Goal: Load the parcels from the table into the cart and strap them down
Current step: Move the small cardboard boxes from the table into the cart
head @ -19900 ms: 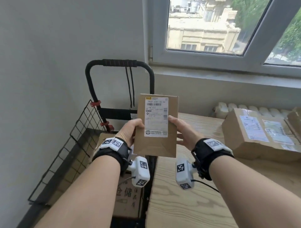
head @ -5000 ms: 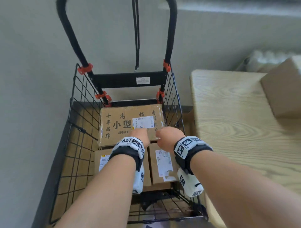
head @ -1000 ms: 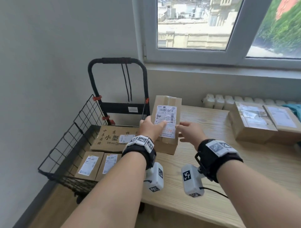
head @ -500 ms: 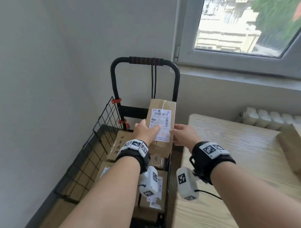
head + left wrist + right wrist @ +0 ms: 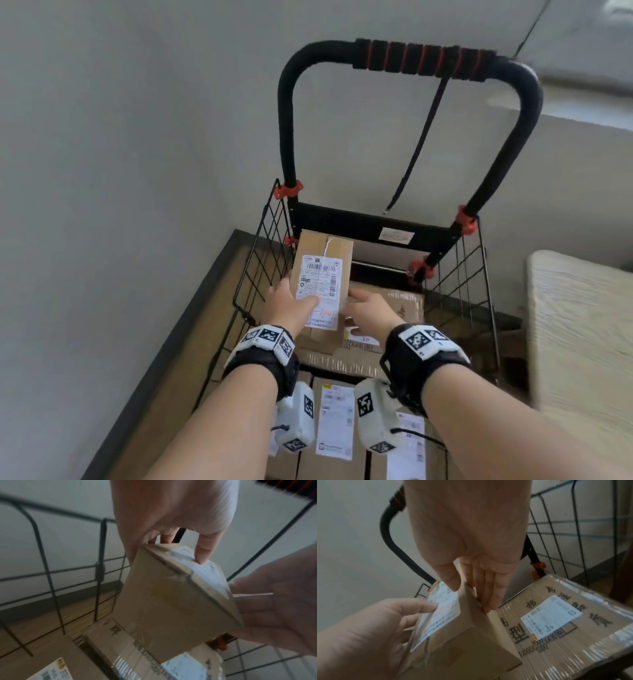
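A small cardboard parcel (image 5: 322,270) with a white label hangs tilted over the back left of the black wire cart (image 5: 260,260). My left hand (image 5: 291,308) grips its left side with the thumb on the label (image 5: 202,555). My right hand (image 5: 368,313) pinches its right edge, thumb on top and fingers (image 5: 488,595) along the side. Just below lies a large flat parcel (image 5: 400,305) with printed characters, also in the right wrist view (image 5: 565,622). Two smaller labelled parcels (image 5: 334,421) lie at the cart's front.
The cart handle (image 5: 421,58) arches above, and a black strap (image 5: 421,137) hangs from it. Grey wall stands close on the left and behind. The wooden table (image 5: 582,325) edge is at the right, beyond the cart's wire side (image 5: 472,274).
Both hands have carried the small parcel from the table leftwards over the cart and down toward the large flat parcel. My view has tipped down into the cart.
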`<state>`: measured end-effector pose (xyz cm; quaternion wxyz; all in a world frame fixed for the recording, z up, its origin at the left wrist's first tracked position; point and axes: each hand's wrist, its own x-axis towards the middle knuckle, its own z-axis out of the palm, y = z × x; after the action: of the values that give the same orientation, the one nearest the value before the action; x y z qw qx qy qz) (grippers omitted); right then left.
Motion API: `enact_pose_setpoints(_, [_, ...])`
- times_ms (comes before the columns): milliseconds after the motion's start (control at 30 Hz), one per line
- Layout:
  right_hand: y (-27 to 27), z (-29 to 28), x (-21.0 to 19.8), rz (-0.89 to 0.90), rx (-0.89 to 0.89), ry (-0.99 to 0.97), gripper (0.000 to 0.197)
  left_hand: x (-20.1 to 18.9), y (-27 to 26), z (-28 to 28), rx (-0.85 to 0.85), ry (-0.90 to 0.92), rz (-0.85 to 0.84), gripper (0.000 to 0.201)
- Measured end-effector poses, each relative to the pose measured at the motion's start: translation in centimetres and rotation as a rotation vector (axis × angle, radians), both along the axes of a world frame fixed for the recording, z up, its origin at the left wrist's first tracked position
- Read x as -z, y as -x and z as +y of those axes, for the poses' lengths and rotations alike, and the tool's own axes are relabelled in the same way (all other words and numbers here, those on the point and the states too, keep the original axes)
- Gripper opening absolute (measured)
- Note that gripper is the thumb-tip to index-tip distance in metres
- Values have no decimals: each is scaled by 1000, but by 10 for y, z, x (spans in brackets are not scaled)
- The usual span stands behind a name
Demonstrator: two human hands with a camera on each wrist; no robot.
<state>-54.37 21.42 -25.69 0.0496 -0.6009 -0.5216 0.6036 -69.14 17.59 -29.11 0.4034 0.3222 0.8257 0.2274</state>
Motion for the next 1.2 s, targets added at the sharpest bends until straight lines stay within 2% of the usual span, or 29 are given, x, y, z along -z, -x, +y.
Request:
enact_pose_setpoints(67, [19, 8, 27, -17, 1, 33, 43, 28, 14, 6, -27, 40, -10, 45])
enact_pose_setpoints(200, [42, 19, 65, -70, -35, 96, 26, 73, 28, 15, -74, 115, -48, 53])
enact_pose_setpoints(400, [55, 20, 99, -85, -44, 179, 28, 105, 38, 14, -89, 185, -89, 50])
enact_pose_setpoints(500, [56, 20, 103, -78, 0, 205, 27, 111, 38, 14, -100, 174, -79, 45])
enact_pose_setpoints(633, [55, 21, 99, -76, 6, 213, 29, 111, 37, 17, -104, 167, -65, 50])
enact_pose_setpoints(733, [48, 19, 89, -138, -88, 150, 33, 105, 33, 16, -74, 175, -35, 54])
enact_pose_setpoints(833, [34, 20, 75, -324, -299, -18, 40, 91, 23, 16, 7, 157, 97, 67])
enact_pose_setpoints(900, [17, 21, 62, -466, -442, -121, 39, 71, 10, 17, 123, 124, 245, 72])
enact_pose_setpoints(1000, [-6, 21, 45, -634, -600, -239, 38, 49, -9, 20, 305, 140, 373, 74])
enact_pose_setpoints(1133, [-53, 15, 10, -769, -670, -467, 33, 0, -54, 29, 479, 136, 438, 58])
enact_pose_setpoints(1200, [-78, 13, -8, -794, -655, -572, 33, -26, -84, 34, 559, 96, 468, 57])
